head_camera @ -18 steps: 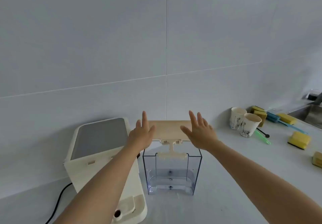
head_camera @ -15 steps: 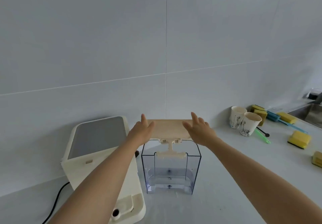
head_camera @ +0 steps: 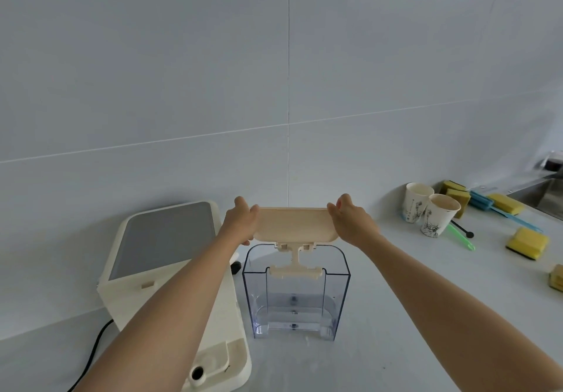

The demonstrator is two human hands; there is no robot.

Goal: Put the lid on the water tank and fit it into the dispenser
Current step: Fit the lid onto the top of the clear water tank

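Both hands grip the cream lid point(head_camera: 294, 224) at its two short ends: the left hand point(head_camera: 240, 224) is closed around the left end, the right hand point(head_camera: 350, 222) around the right end. The fingers are curled over the far edges, so their tips are mostly hidden behind the lid. The lid sits on top of the clear water tank point(head_camera: 295, 294), and a cream T-shaped part hangs from it down the front of the tank; whether the lid is fully pressed in I cannot tell.

The tank stands upright on the pale bench point(head_camera: 396, 315), just beside the white dispenser point(head_camera: 164, 257), which is at its left. The left forearm covers part of the dispenser, and a black cable point(head_camera: 91, 358) leaves it toward the bottom edge.

At the right, near the wall, stand two paper cups point(head_camera: 432, 208). Yellow sponges point(head_camera: 525, 242) and a blue brush point(head_camera: 499, 211) lie further right; one sponge and the sink point(head_camera: 545, 193) are cut off by the frame. The wall point(head_camera: 182, 71) behind is of large pale tiles.
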